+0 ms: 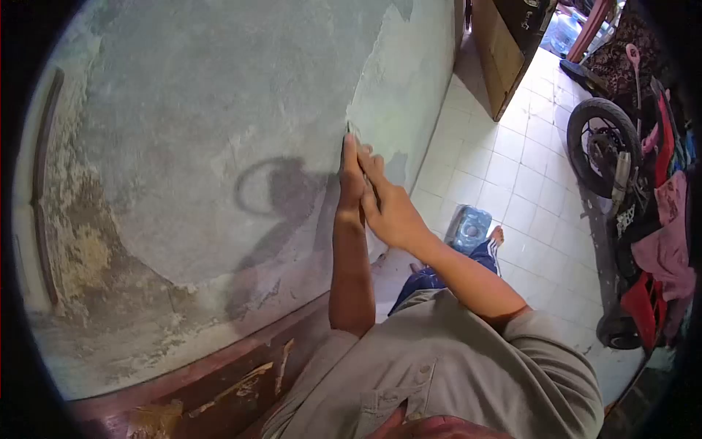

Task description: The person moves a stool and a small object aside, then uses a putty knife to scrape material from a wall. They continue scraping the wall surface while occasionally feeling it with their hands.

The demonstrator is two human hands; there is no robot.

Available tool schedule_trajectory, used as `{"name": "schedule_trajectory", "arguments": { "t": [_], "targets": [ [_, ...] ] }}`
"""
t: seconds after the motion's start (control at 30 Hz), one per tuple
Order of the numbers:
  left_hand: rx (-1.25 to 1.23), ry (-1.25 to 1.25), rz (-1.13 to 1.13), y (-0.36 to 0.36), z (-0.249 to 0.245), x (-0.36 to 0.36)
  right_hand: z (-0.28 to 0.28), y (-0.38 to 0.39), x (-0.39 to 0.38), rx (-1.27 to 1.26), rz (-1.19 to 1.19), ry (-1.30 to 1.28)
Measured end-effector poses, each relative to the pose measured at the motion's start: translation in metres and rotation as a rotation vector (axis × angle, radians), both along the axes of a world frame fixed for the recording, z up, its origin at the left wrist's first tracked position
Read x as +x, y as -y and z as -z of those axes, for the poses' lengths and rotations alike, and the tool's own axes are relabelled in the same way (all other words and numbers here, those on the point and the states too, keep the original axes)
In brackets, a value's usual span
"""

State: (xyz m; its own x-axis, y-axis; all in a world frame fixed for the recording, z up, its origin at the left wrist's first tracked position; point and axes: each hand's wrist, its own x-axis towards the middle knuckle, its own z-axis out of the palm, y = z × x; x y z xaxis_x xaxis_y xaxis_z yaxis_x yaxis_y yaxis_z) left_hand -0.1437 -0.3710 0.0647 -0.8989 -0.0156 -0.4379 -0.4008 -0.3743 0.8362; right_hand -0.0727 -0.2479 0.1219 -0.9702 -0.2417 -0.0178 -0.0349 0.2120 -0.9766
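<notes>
Both my hands are pressed together around a thin scraper (351,133) whose tip touches the wall (219,110) at the edge of the remaining pale green paint (409,80). My left hand (352,179) is closed on the tool from the left. My right hand (387,201) wraps it from the right, fingers stretched up along the handle. Most of the wall to the left is bare grey plaster with the paint gone. My shadow falls on the wall just left of the hands.
A dark red wooden ledge (219,380) runs along the wall's base. A blue water jug (469,227) lies on the white tiled floor (526,190) by my feet. A motorcycle (629,190) stands at right, a wooden cabinet (504,51) farther back.
</notes>
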Motion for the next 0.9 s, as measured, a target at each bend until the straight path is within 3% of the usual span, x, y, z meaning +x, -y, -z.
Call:
{"name": "schedule_trajectory", "arguments": {
  "t": [0.03,0.1,0.17,0.23,0.3,0.33,0.4,0.43,0.5,0.57,0.63,0.83,0.9],
  "targets": [
    [0.015,-0.005,-0.010,-0.011,-0.013,-0.001,0.011,0.002,-0.011,-0.032,0.063,-0.040],
    [-0.245,0.113,-0.006,-0.030,-0.046,0.001,0.014,0.001,-0.011,-0.065,0.106,-0.088],
    [-0.255,0.131,-0.013,-0.045,-0.058,0.017,0.005,-0.018,-0.004,-0.113,-0.016,0.035],
    [-0.221,0.056,-0.205,-0.059,-0.051,0.035,0.016,-0.038,0.013,-0.056,-0.018,-0.111],
    [-0.139,0.103,0.154,-0.015,0.013,0.049,0.020,-0.062,0.030,0.089,-0.058,-0.101],
    [-0.126,0.101,0.146,-0.022,0.004,0.062,0.014,-0.074,0.036,0.102,-0.067,-0.102],
    [-0.079,-0.013,0.131,-0.037,-0.012,0.082,-0.005,-0.099,0.043,0.199,-0.084,0.218],
    [-0.068,-0.015,0.110,-0.037,-0.010,0.088,-0.004,-0.111,0.043,0.213,-0.102,0.215],
    [0.025,0.028,0.038,-0.037,-0.001,0.095,-0.002,-0.130,0.039,0.249,-0.155,0.017],
    [-0.027,0.051,-0.142,-0.050,0.010,0.098,-0.008,-0.137,0.032,0.148,-0.123,0.025],
    [0.015,0.035,0.052,-0.045,-0.003,0.093,-0.014,-0.144,0.012,0.062,-0.134,-0.006],
    [-0.027,-0.055,-0.089,-0.082,-0.011,0.052,-0.035,-0.179,-0.075,-0.051,-0.248,-0.237],
    [-0.058,0.098,-0.155,-0.109,-0.013,0.035,-0.044,-0.202,-0.106,-0.081,-0.353,-0.325]
  ]
}}
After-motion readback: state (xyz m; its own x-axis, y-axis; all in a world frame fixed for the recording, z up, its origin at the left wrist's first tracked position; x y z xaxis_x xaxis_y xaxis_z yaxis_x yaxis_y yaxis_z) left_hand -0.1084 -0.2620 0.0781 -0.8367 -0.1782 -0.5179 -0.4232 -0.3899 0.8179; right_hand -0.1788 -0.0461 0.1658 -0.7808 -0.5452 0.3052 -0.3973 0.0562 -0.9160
